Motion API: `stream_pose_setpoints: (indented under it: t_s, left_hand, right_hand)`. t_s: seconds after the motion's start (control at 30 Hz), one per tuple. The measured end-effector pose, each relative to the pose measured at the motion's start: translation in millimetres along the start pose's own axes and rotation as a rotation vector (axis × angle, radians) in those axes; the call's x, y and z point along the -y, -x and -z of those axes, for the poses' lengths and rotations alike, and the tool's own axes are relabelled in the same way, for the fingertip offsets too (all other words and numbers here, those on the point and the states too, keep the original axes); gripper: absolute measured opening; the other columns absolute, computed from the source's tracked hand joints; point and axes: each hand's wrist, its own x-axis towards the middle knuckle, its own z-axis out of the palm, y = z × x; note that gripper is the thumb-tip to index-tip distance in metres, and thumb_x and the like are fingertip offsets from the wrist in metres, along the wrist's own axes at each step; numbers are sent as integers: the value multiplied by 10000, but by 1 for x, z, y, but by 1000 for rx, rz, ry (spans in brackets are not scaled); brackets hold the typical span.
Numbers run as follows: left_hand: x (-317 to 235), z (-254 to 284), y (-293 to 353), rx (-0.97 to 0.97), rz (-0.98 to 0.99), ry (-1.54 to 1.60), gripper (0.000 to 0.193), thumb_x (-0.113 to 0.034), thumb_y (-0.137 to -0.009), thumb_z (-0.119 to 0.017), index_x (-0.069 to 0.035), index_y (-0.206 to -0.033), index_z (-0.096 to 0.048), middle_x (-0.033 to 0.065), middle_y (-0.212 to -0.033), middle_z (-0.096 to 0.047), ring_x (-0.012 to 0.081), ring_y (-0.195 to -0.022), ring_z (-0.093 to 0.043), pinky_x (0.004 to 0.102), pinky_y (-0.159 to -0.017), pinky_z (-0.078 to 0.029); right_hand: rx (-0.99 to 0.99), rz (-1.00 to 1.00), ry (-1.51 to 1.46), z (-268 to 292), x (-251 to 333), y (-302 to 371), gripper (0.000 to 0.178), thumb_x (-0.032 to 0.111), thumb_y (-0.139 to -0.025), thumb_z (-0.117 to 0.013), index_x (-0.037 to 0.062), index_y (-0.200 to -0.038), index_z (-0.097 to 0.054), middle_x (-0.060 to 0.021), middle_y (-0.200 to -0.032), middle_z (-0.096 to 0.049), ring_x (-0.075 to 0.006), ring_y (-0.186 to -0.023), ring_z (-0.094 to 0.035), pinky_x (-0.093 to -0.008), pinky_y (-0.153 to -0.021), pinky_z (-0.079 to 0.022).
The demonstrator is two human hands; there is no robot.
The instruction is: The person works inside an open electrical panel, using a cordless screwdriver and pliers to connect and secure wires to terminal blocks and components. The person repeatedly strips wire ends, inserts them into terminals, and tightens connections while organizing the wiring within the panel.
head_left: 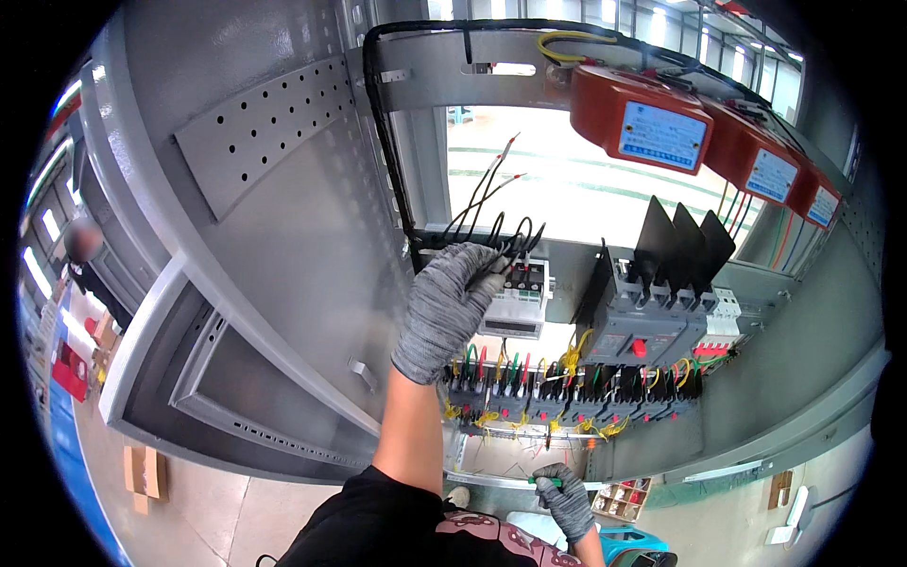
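Note:
My left hand (439,312), in a grey knit glove, reaches into the metal cabinet. Its fingers are closed on black wires (522,233) that curl above a white-and-black terminal device (515,307). Two more black wires with red-marked ends (498,172) stick up behind the fingers; the fingertips partly hide the terminals. Lower down, near the cabinet's front edge, my right hand (567,506) wears the same kind of glove. It is wrapped round a small green-handled screwdriver (545,481), held apart from the wiring.
Right of the device stands a large grey circuit breaker (633,326) with black barriers. A row of small breakers (567,406) with coloured wires runs below. Red-brown transformers (642,118) hang from the upper rail. A parts box (624,499) sits beyond my right hand.

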Motion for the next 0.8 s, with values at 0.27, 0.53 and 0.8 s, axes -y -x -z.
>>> stream_pose_setpoints:
  t_s: [0.27,0.53,0.8]
  left_hand:
    - [9,0,-11,64,56,27,170,15,-837,-632,35,-1005,-617,68,-914,-678,112,-866,-625,251,-816,-496]
    - [2,0,-14,36,-91,-91,178,25,-806,-660,21,-983,-641,70,-890,-675,135,-844,-640,260,-789,-504]
    - [0,3,-12,36,-117,-130,193,-1,-766,-698,-4,-957,-667,63,-859,-645,163,-814,-615,280,-761,-494]
  right_hand:
    - [20,11,-37,-2,-7,4,127,150,-909,-616,49,-986,-622,-7,-770,-613,-65,-633,-523,-221,-591,-455]
    - [18,22,-54,4,-6,4,123,143,-908,-618,46,-983,-622,-12,-788,-619,-67,-636,-529,-219,-593,-455]
    - [29,-26,-64,14,-7,5,133,150,-909,-623,40,-984,-617,-11,-760,-602,-69,-641,-537,-226,-583,-458]
